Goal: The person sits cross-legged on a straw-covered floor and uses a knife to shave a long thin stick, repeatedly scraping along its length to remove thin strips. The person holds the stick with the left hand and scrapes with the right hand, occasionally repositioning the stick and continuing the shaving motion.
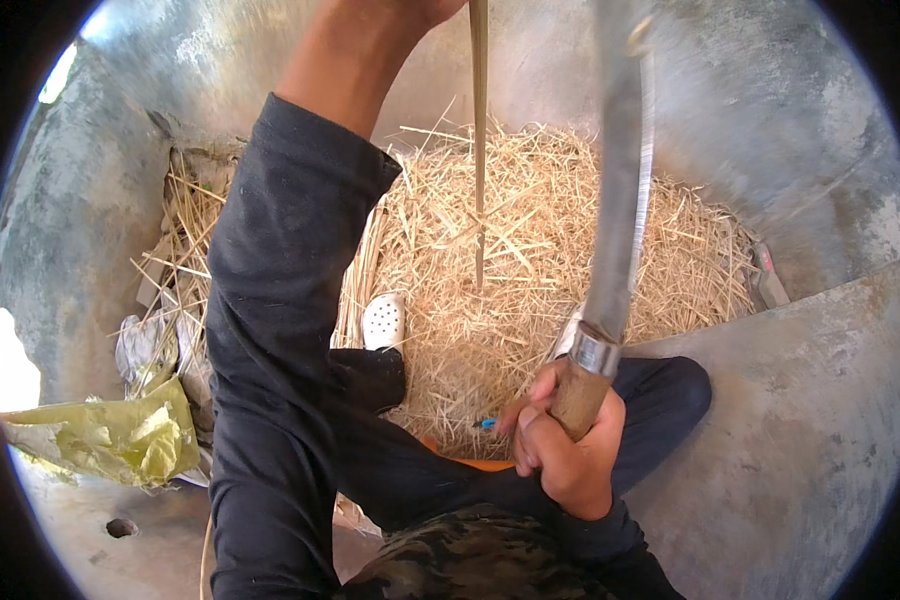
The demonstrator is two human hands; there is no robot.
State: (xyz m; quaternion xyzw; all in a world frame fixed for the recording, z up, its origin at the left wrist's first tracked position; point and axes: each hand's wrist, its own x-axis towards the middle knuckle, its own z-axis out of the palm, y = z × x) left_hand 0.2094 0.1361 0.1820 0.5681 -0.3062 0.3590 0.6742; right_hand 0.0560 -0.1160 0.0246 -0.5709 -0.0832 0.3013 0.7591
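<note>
My right hand [575, 455] is closed round the wooden handle of a large knife [610, 230], like a machete. A metal collar joins its handle to a long, slightly curved blade. The blade points up and away, blurred by motion, and its tip runs out at the top edge. My left hand [435, 8] is raised at the top of the picture, its fingers cut off by the edge. Beside it a thin strip, seemingly bamboo [480, 140], stands upright, left of the blade. The strip meets the hand at the top, and its lower end is over the shavings.
A broad heap of pale shavings [510, 200] spreads before my legs, with a white clog [384, 322] at its left. Long strips and a yellowish plastic sack [120, 440] lie to the left. A grey wall [780, 110] curves behind. Something orange shows under my legs.
</note>
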